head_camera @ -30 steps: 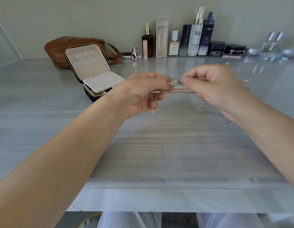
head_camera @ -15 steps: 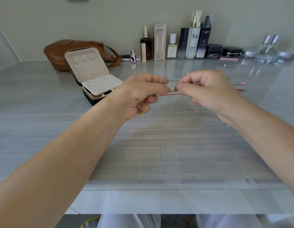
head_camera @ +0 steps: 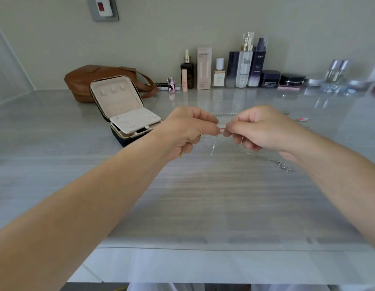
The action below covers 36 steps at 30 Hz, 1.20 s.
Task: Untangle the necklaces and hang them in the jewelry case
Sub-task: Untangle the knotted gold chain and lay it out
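My left hand [head_camera: 185, 129] and my right hand [head_camera: 260, 127] are raised over the grey table, fingertips nearly touching. Both pinch a thin red cord necklace [head_camera: 222, 128], of which only a short piece shows between them. A fine silver chain [head_camera: 214, 144] dangles below the hands and trails right along the table to a small clump [head_camera: 284, 165]. A beaded silver chain [head_camera: 224, 114] lies on the table just behind the hands. The jewelry case [head_camera: 123, 110] stands open to the left, its cream lid upright with hooks near the top.
A brown leather bag [head_camera: 87, 80] lies behind the case. A row of cosmetic bottles and jars [head_camera: 241, 70] lines the back wall. A small pink item [head_camera: 303, 119] lies on the table at the right. The table's front edge [head_camera: 203, 246] is near me.
My hands have drawn closer together, so the visible stretch of red cord between them is shorter. The view has tilted upward slightly.
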Each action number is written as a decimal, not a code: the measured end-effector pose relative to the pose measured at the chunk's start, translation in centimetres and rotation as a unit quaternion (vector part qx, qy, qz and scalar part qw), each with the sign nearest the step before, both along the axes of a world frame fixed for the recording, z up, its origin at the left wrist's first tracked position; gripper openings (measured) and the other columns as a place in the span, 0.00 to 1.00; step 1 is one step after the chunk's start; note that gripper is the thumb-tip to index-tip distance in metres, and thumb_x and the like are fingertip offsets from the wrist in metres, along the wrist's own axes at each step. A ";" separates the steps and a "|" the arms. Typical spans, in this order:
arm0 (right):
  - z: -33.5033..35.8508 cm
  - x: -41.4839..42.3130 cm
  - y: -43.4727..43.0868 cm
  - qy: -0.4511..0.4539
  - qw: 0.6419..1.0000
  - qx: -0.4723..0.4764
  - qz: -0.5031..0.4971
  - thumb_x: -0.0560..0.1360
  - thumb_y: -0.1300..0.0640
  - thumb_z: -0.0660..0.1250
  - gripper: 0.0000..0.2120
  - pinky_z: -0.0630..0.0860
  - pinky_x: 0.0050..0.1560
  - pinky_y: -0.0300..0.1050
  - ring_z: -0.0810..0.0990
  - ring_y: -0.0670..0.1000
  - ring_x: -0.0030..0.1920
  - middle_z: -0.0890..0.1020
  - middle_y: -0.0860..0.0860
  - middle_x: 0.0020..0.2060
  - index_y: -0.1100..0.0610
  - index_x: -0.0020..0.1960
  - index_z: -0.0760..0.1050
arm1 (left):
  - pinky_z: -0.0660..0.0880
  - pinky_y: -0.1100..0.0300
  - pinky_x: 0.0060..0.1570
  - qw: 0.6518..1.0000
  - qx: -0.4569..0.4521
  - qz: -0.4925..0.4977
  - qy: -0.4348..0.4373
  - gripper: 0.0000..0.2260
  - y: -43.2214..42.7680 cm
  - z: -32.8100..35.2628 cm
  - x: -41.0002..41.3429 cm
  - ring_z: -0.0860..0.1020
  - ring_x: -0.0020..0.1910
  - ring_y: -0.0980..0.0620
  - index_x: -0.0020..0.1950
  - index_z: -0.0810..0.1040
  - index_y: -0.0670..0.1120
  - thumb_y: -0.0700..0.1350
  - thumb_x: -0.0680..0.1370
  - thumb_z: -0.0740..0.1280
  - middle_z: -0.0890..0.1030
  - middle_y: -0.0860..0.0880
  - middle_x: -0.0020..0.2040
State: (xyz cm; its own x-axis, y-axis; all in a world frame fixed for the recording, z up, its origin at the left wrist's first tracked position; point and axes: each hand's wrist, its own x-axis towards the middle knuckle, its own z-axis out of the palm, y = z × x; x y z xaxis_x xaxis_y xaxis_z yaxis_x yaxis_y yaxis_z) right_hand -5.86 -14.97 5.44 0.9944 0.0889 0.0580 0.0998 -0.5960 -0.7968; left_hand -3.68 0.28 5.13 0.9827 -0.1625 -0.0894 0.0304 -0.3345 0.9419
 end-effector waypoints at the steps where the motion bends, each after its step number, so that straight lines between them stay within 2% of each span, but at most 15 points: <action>1: 0.2 0.1 0.0 0.015 1.000 -0.021 0.002 0.75 0.58 0.63 0.09 0.67 0.26 0.37 0.70 0.45 0.25 0.77 0.48 0.28 0.56 0.39 0.80 | 0.52 0.71 0.21 1.000 0.008 -0.005 0.005 0.08 -0.1 0.1 0.0 0.56 0.18 0.58 0.40 0.76 0.47 0.35 0.70 0.70 0.68 0.45 0.37; 7: 1.0 0.4 0.3 0.057 0.993 -0.099 0.034 0.76 0.58 0.62 0.09 0.69 0.29 0.38 0.71 0.46 0.26 0.78 0.50 0.30 0.57 0.40 0.79 | 0.54 0.68 0.22 0.999 0.030 -0.016 0.019 0.08 -0.7 0.4 0.2 0.59 0.20 0.57 0.39 0.76 0.46 0.35 0.70 0.71 0.68 0.47 0.33; 12: 0.6 0.3 -0.5 0.040 0.991 -0.112 0.054 0.76 0.58 0.62 0.09 0.69 0.29 0.35 0.73 0.45 0.26 0.79 0.48 0.31 0.57 0.42 0.79 | 0.63 0.67 0.21 0.999 -0.022 -0.018 0.022 0.08 -0.4 0.2 0.1 0.71 0.23 0.57 0.41 0.76 0.46 0.35 0.70 0.72 0.74 0.48 0.31; 15: 0.0 0.9 -1.0 0.031 0.995 -0.081 0.058 0.76 0.59 0.62 0.07 0.69 0.27 0.35 0.72 0.42 0.23 0.80 0.48 0.30 0.56 0.43 0.79 | 0.67 0.65 0.24 0.997 -0.056 -0.033 0.035 0.08 -0.2 0.1 0.3 0.77 0.30 0.55 0.42 0.75 0.46 0.36 0.71 0.71 0.78 0.48 0.34; 18: -0.3 1.7 -1.1 0.018 0.997 -0.052 0.061 0.76 0.58 0.62 0.07 0.66 0.24 0.32 0.71 0.42 0.21 0.80 0.47 0.26 0.52 0.42 0.77 | 0.72 0.63 0.28 0.995 -0.076 -0.036 0.044 0.07 -0.1 0.1 0.6 0.79 0.35 0.53 0.43 0.75 0.47 0.37 0.71 0.71 0.80 0.49 0.36; 21: -0.5 2.3 -1.1 0.016 0.998 -0.009 0.068 0.78 0.56 0.60 0.10 0.66 0.25 0.32 0.69 0.44 0.21 0.78 0.48 0.22 0.51 0.42 0.77 | 0.75 0.62 0.28 0.993 -0.100 -0.037 0.051 0.06 0.1 -0.2 0.8 0.80 0.37 0.53 0.43 0.76 0.46 0.38 0.71 0.71 0.82 0.50 0.35; 24: -1.0 2.3 -1.1 -0.004 0.997 0.038 0.073 0.78 0.50 0.60 0.13 0.63 0.25 0.31 0.66 0.42 0.21 0.73 0.46 0.19 0.52 0.40 0.79 | 0.75 0.61 0.26 0.989 -0.134 -0.034 0.058 0.05 0.3 -0.7 0.9 0.81 0.38 0.52 0.42 0.77 0.45 0.38 0.71 0.71 0.84 0.45 0.39; 26: -1.3 1.9 -0.9 -0.016 0.993 0.073 0.092 0.71 0.43 0.65 0.13 0.60 0.24 0.31 0.63 0.42 0.21 0.69 0.44 0.19 0.52 0.38 0.80 | 0.74 0.62 0.25 0.986 -0.154 -0.033 0.054 0.04 0.4 -1.0 0.6 0.81 0.36 0.53 0.41 0.77 0.45 0.38 0.70 0.71 0.83 0.45 0.37; 28: -1.6 1.7 -0.7 -0.028 0.990 0.076 0.116 0.63 0.43 0.70 0.12 0.58 0.24 0.32 0.62 0.43 0.22 0.68 0.44 0.20 0.52 0.37 0.80 | 0.74 0.62 0.24 0.984 -0.167 -0.039 0.047 0.05 0.4 -1.1 0.3 0.80 0.33 0.54 0.41 0.77 0.44 0.39 0.69 0.71 0.83 0.47 0.35; 31: -2.1 1.7 -0.7 -0.070 0.986 0.078 0.126 0.61 0.44 0.71 0.12 0.58 0.24 0.33 0.61 0.45 0.23 0.67 0.47 0.20 0.53 0.36 0.80 | 0.75 0.62 0.24 0.979 -0.192 -0.046 0.047 0.09 0.5 -1.1 -0.1 0.80 0.32 0.54 0.41 0.77 0.43 0.42 0.63 0.72 0.83 0.47 0.35; 34: -2.3 1.5 -0.7 -0.103 0.981 0.095 0.133 0.59 0.42 0.68 0.11 0.59 0.27 0.37 0.62 0.47 0.26 0.68 0.55 0.23 0.46 0.37 0.81 | 0.76 0.61 0.24 0.975 -0.212 -0.047 0.049 0.12 1.0 -1.0 -0.4 0.81 0.32 0.53 0.42 0.76 0.43 0.43 0.61 0.71 0.83 0.45 0.35; 36: -2.4 1.3 -0.7 -0.119 0.978 0.110 0.130 0.63 0.42 0.73 0.07 0.60 0.26 0.35 0.63 0.46 0.25 0.71 0.59 0.24 0.45 0.37 0.81 | 0.76 0.61 0.24 0.974 -0.217 -0.044 0.049 0.14 1.4 -1.0 -0.5 0.81 0.33 0.52 0.42 0.77 0.43 0.43 0.59 0.72 0.83 0.44 0.36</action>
State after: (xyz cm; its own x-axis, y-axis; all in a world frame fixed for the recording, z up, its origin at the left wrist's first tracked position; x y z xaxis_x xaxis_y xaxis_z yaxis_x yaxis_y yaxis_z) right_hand -4.59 -15.70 3.05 0.8956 0.2967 0.3315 0.4239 -0.3430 -0.8382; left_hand -4.14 1.66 4.17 0.9533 -0.2893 -0.0863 0.1169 0.0900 0.9891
